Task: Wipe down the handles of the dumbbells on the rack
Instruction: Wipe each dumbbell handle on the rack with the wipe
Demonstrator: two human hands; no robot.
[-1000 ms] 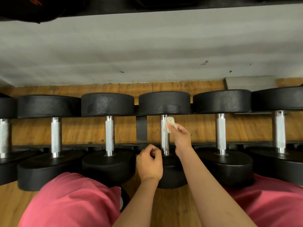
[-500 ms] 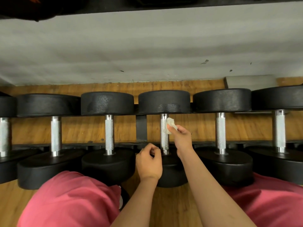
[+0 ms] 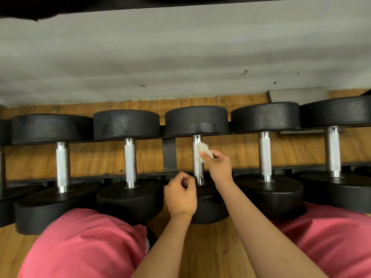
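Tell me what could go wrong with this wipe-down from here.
1. The wipe is a small wad that the right hand pinches against the right side of the middle handle; its left side and lower stretch may get missed.
2. The knurled surface could snag or shred the wipe.
3. The left hand sits curled beside the handle's near end, so it may block downward strokes.

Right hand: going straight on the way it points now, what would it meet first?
The right hand pinches a wipe that touches the middle dumbbell's handle, so probably that handle; depth is unclear.
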